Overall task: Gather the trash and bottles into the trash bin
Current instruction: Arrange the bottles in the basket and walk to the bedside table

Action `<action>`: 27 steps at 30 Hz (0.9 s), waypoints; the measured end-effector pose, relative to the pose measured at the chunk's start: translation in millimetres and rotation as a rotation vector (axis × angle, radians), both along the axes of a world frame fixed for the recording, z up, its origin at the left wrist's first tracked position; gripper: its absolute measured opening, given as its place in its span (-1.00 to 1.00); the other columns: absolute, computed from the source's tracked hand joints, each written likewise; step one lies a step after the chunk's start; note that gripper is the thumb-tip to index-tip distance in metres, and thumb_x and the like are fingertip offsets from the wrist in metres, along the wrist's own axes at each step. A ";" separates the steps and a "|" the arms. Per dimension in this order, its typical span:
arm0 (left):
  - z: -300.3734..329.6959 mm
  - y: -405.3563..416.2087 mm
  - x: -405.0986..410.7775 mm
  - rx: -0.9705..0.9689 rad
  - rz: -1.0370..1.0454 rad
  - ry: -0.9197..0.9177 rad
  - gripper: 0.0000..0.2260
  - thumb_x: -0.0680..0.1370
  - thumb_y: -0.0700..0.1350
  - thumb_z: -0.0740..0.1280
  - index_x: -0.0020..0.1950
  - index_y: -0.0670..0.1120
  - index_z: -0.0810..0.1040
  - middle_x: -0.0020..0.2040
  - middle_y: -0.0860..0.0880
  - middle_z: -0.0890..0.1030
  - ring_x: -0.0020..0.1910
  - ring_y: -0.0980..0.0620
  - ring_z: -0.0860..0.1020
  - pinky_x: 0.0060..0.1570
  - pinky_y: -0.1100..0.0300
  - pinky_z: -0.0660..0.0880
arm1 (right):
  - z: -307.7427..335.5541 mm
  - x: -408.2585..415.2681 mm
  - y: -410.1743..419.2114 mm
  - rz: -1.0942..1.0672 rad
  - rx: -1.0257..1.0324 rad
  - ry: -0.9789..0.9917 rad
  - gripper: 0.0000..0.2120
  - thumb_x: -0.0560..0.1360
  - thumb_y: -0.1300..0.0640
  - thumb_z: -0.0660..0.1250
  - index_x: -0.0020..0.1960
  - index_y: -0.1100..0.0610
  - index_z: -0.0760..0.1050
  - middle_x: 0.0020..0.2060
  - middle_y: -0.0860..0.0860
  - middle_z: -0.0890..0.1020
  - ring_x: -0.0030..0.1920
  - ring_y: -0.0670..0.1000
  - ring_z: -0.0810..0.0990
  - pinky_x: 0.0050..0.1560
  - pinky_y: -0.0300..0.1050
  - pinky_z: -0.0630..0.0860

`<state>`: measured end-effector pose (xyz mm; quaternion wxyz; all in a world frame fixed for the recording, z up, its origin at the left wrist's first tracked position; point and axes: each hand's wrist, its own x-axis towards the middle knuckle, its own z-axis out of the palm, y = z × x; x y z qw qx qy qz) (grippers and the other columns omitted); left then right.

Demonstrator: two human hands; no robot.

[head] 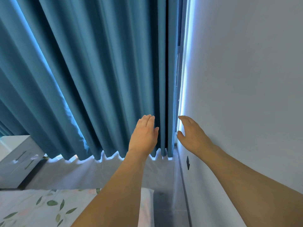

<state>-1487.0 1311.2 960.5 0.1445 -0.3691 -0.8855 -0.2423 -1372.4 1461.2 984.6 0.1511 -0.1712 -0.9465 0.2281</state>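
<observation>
The blue curtain (pixel 98 76) hides the window behind it; only a bright strip shows at 1 o'clock. The white drawer cabinet (pixel 18 159) at 9 o'clock and the leaf-print bedsheet (pixel 41 207) at 7 o'clock are cut by the edges.

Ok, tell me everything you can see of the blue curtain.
The blue curtain is a plain, matte teal fabric hanging in deep vertical folds, drawn shut across the window, with daylight glowing along its right edge and under its wavy hem. It hangs next to the white wall and ends just above a pale ledge. The left hand lies with straight fingers flat against a fold near that edge; the right hand reaches, open, into the bright gap beside it.
</observation>
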 end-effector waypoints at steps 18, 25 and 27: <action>14.9 144.5 -226.3 -0.010 0.026 0.008 -0.55 0.66 -0.02 0.13 0.52 -0.14 0.22 0.52 -0.04 0.24 0.53 0.01 0.13 0.49 0.18 0.07 | 11.0 -229.8 141.0 0.036 0.021 -0.020 -0.49 0.60 0.16 0.16 0.52 0.14 0.14 0.50 0.00 0.22 0.49 0.02 0.18 0.43 -0.14 0.16; 12.2 190.1 -300.0 -0.025 0.010 0.036 -0.56 0.66 -0.04 0.14 0.51 -0.16 0.24 0.51 -0.06 0.26 0.51 0.00 0.16 0.49 0.13 0.14 | 11.7 -301.7 189.1 0.043 0.041 0.012 -0.49 0.57 0.17 0.17 0.50 0.13 0.17 0.47 0.00 0.25 0.47 0.02 0.21 0.40 -0.15 0.18; 9.9 203.4 -331.8 -0.012 0.009 0.025 -0.56 0.66 -0.04 0.14 0.51 -0.16 0.24 0.51 -0.06 0.26 0.52 0.00 0.16 0.49 0.12 0.14 | 7.9 -333.3 200.2 0.040 0.034 0.005 -0.48 0.58 0.16 0.17 0.51 0.13 0.16 0.48 -0.01 0.25 0.47 0.01 0.20 0.41 -0.14 0.19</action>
